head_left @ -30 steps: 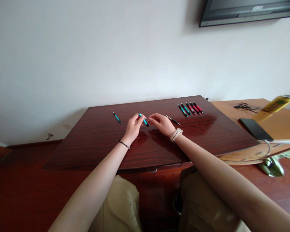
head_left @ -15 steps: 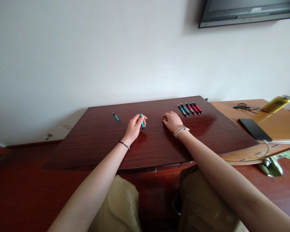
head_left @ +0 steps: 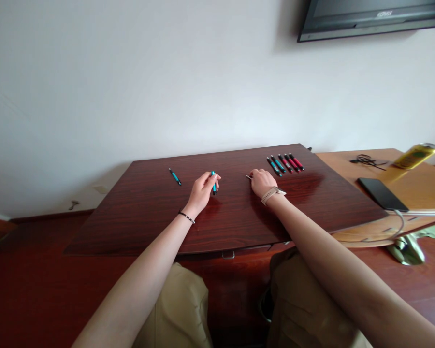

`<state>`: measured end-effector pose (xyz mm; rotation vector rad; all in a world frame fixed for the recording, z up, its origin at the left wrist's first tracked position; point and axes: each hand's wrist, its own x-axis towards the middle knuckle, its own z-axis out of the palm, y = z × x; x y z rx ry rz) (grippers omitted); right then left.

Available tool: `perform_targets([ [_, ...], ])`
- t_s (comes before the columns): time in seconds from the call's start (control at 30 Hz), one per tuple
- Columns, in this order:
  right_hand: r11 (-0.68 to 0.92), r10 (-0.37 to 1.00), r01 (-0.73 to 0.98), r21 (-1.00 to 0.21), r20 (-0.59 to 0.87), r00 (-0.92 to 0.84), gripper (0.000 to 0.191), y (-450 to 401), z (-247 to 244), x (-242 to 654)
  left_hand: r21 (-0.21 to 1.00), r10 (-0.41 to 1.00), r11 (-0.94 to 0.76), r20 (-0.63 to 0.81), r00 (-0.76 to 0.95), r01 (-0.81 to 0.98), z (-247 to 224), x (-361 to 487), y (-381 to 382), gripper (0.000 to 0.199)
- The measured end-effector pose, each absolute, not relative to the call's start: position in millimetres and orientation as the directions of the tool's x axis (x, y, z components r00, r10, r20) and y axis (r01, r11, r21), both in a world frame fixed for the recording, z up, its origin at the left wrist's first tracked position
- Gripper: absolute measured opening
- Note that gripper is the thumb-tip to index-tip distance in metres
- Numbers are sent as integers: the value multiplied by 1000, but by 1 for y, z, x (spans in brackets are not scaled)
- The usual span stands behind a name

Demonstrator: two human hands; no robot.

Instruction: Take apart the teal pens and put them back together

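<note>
Closed around a teal pen (head_left: 214, 186), my left hand (head_left: 202, 190) is over the middle of the dark wooden table (head_left: 148, 217). The pen points down toward the front edge. To the right, my right hand (head_left: 263, 182) is low over the tabletop, fingers curled together; a small thin tip (head_left: 248, 177) sticks out at its left, the rest hidden. Another teal pen (head_left: 175, 177) lies alone at the left. Behind my right hand is a slanted row with two teal pens (head_left: 274, 166) and several red pens (head_left: 291, 163).
On a lighter wooden cabinet (head_left: 348, 166) at the right are a black phone (head_left: 381, 194) with a white cable, a coiled black cable (head_left: 368, 161) and a yellow can (head_left: 416, 155). A screen (head_left: 377, 19) hangs on the wall.
My right hand has shifted slightly to the right, and the thin tip now shows beside its fingers. My left hand and its pen have hardly moved.
</note>
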<state>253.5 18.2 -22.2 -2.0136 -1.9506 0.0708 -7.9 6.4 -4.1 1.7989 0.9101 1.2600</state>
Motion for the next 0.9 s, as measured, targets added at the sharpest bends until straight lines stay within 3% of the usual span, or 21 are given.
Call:
perform_targets([
  [0.2,23,975,952,-304,218,46,39,24,-25,254,873,868,-468,425,256,137,-3,-9,6,42],
  [0.3,63,962,905,-421,267,57,38,29,-27,254,870,867,-470,425,259,146,-3,-8,5,43],
  [0.37,91,957,823,-561,279,84,34,33,-28,254,871,868,-469,423,261,147,-3,-8,6,43],
  [0.5,100,965,494,-864,204,162,24,38,-33,251,870,865,-470,420,275,149,-5,-8,7,43],
  [0.6,39,977,220,-975,83,196,18,37,-33,246,860,861,-479,423,281,173,-7,-10,9,43],
  [0.73,-68,984,-121,-990,-86,154,7,33,-26,236,853,859,-484,421,291,196,-8,-10,9,43],
  [0.9,-131,986,-415,-900,-161,37,12,26,-16,227,850,861,-482,413,297,214,-9,-10,9,41],
])
